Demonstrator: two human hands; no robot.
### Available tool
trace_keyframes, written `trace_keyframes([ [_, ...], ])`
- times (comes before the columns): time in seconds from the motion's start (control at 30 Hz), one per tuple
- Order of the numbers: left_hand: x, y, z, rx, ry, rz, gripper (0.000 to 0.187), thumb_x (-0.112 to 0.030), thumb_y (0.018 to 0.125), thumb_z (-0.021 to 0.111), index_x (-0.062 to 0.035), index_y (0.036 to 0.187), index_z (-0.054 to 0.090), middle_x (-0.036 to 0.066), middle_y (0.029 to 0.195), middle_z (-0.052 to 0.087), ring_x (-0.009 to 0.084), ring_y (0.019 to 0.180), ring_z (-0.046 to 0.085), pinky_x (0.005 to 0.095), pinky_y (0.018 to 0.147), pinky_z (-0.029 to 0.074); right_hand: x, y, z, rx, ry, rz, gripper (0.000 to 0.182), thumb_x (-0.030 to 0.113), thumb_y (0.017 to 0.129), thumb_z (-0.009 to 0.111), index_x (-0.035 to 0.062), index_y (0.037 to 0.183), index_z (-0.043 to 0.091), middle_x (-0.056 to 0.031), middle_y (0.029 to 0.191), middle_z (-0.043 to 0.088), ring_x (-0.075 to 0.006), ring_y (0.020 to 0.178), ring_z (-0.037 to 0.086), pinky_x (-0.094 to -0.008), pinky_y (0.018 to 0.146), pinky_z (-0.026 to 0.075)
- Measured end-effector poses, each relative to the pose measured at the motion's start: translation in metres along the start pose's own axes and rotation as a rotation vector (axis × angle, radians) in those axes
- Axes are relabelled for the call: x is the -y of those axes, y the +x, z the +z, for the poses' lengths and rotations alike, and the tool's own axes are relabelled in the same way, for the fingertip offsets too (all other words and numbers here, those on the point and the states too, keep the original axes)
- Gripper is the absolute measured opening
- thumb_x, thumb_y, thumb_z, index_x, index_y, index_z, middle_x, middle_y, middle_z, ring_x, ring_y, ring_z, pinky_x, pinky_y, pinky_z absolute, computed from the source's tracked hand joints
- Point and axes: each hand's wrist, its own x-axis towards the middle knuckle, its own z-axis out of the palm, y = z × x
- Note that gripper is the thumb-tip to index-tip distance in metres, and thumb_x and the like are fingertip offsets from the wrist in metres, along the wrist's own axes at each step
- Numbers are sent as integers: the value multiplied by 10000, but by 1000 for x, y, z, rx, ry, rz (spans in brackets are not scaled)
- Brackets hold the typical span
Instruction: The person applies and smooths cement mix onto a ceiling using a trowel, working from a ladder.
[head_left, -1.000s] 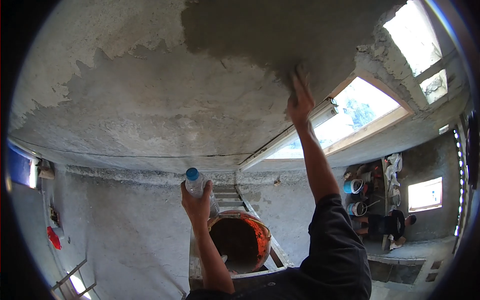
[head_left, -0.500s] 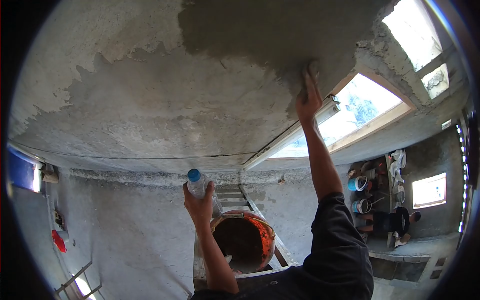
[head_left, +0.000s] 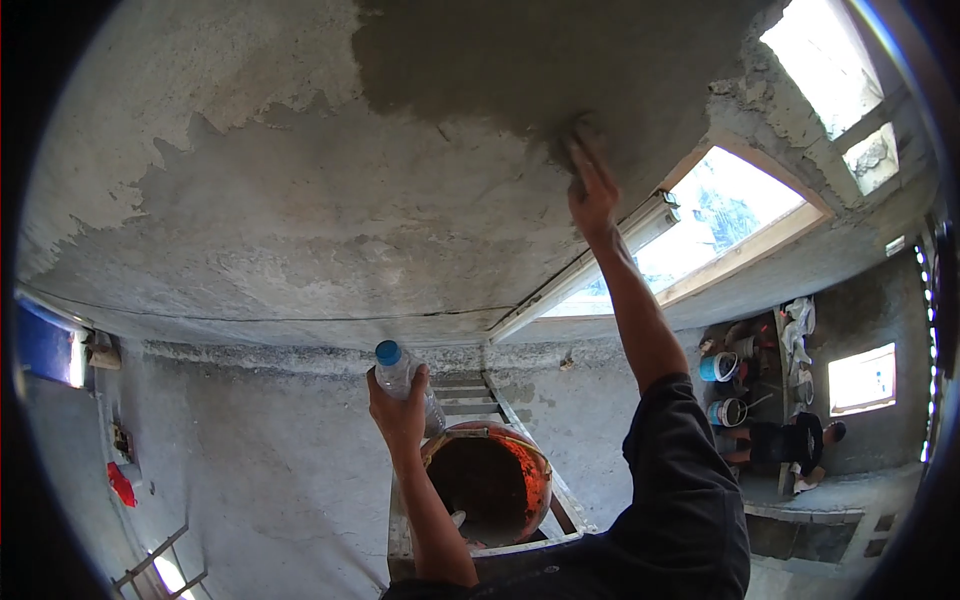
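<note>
My left hand (head_left: 400,405) is closed round a clear bottle (head_left: 396,374) with a blue cap, just beside the near bucket (head_left: 541,490), which has dark contents. My right hand (head_left: 595,207) reaches far along the wall (head_left: 300,200), fingers extended at the edge of a dark, damp-looking patch (head_left: 500,60); blur keeps me from telling whether they grasp anything. That patch looks worked over, while the paler surface left and nearer lacks the dark coat.
</note>
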Motion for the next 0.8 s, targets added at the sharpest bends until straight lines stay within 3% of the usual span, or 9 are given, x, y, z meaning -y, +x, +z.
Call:
trace_keyframes([
  [0.27,-1,1,2,-35,-5,31,515,-291,723,770,-11,1074,520,187,977,640,365,894,630,443,774,474,6,-38,1,389,69,-229,696,-166,592,540,114,1228,576,-119,1357,482,-322,1287,416,-372,1011,445],
  [0.4,-4,-2,0,-18,-1,21,501,-284,724,769,-16,1067,521,185,973,642,361,894,631,443,775,475,-4,16,-27,-56,-54,-34,748,-172,585,521,125,1271,552,-119,1368,473,-320,1306,391,-371,1012,439],
  [0.5,-4,-2,1,-29,-1,19,500,-283,726,768,-16,1069,520,185,972,642,360,890,632,443,769,477,-39,0,-9,-24,-51,6,754,-159,582,533,129,1279,550,-115,1357,487,-319,1303,396,-379,1020,430],
  [0.53,-3,-3,0,-25,-1,20,500,-283,726,768,-16,1069,520,185,972,642,360,890,632,443,769,477,-44,-27,2,133,173,292,726,-160,609,523,135,1272,557,-114,1347,496,-325,1296,404,-382,1042,403],
  [0.6,-2,0,0,-20,3,16,496,-282,729,765,-17,1070,521,183,970,642,359,885,633,443,764,478,-34,-68,13,346,327,263,653,-155,686,500,125,1274,555,-102,1354,495,-293,1281,432,-346,959,449],
  [0.63,-2,-1,1,-19,-1,15,496,-282,729,765,-17,1070,521,183,970,642,359,885,633,443,764,478,-25,-79,12,405,253,-46,606,-150,737,488,109,1282,547,-92,1370,485,-256,1273,453,-306,853,521],
  [0.67,-3,-2,0,-19,-13,16,496,-284,731,764,-17,1073,521,182,970,642,360,884,633,443,765,478,-20,-83,7,405,252,-47,606,-150,737,488,109,1282,547,-92,1370,485,-256,1273,453,-306,853,521],
  [0.73,-3,-1,0,-24,-23,18,497,-285,733,762,-17,1076,521,180,970,642,361,883,633,443,766,478,-17,-86,1,342,80,-297,541,-140,794,468,77,1285,538,-101,1376,480,-212,1248,482,-266,741,521],
  [0.8,-3,-2,0,-48,42,37,497,-291,737,758,-16,1078,522,180,978,640,361,886,632,441,770,477,-11,-56,-14,159,3,-144,630,-166,670,487,73,1248,566,-131,1337,505,-277,1145,550,-322,846,512],
])
